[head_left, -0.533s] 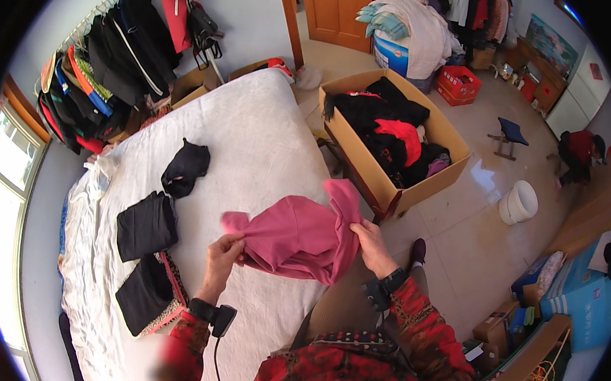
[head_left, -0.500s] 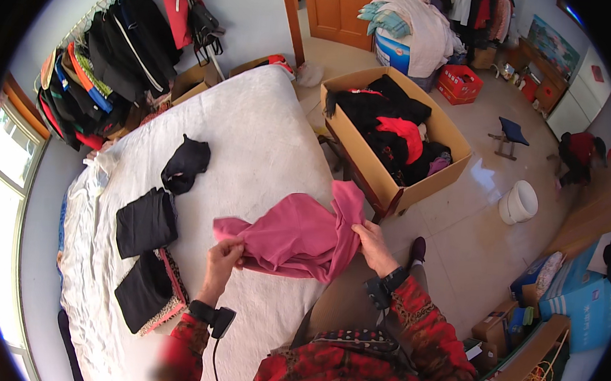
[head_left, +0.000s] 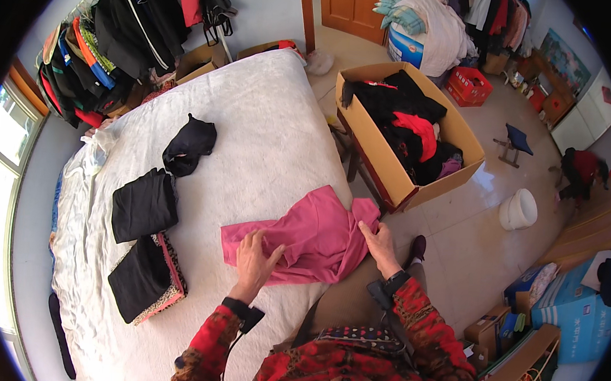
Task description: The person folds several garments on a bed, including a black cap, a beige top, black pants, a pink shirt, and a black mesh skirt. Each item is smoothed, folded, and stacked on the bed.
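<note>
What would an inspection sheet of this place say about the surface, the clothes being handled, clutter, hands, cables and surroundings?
Surface: bed with a white, somewhat wrinkled cover.
Clothes in hand: pink garment, spread loosely, partly on the bed.
Clutter: dark folded clothes and a black garment on the bed's left.
Hands: left hand open over the pink garment, contact unclear; right hand gripping its right end.
Cables: dark cable beside the left sleeve.
Surroundings: cardboard box of clothes, white bucket, stool, another person at far right.
</note>
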### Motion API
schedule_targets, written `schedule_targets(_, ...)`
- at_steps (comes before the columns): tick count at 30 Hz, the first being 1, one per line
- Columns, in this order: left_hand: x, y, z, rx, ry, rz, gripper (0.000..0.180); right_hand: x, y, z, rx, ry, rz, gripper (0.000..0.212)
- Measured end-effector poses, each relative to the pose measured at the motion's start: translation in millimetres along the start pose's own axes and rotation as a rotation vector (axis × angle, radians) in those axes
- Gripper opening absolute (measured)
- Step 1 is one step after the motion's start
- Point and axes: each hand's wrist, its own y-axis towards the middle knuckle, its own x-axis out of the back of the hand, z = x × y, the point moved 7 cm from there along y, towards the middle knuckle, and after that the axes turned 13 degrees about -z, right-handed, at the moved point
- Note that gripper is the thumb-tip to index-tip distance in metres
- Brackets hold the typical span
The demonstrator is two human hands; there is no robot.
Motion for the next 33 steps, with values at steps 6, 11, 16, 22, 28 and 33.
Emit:
schedule_targets(6, -54.5, 37.7, -27.3, 0.020, 0.036, 0.284, 0.040, 11.8, -5.6, 23.8, 0.317, -0.040, -0.155, 0.066)
schedule_targets(11, -33.2, 4.3, -109.7, -0.232, -0.311, 0.087, 0.022, -3.6, -34.4, 56.0, 0.128, 0.193, 0.325, 0.057)
schedule_targets(16, -40.4, -38.3, -147.6, -0.278, -0.524, 0.315, 0.026, -14.4, -48.4, 63.3, 0.016, 0.234, 0.406, 0.033)
schedule_targets(22, -39.5, -9.5, -93.5, -0.081, -0.346, 0.149, 0.035, 6.4, -38.0, 39.4, -0.126, 0.494, 0.239, 0.029)
schedule_targets(28, -69.4, 17.8, -89.9, -0.148, -0.352, 0.113, 0.046, 36.2, -48.2, 64.8, -0.179, 0.633, 0.287, 0.030)
schedule_targets(33, -102.2, 40.3, -101.7, 0.023, -0.342, 0.459, 0.052, 75.6, -69.5, 97.0, -0.009, 0.420, 0.490, 0.035)
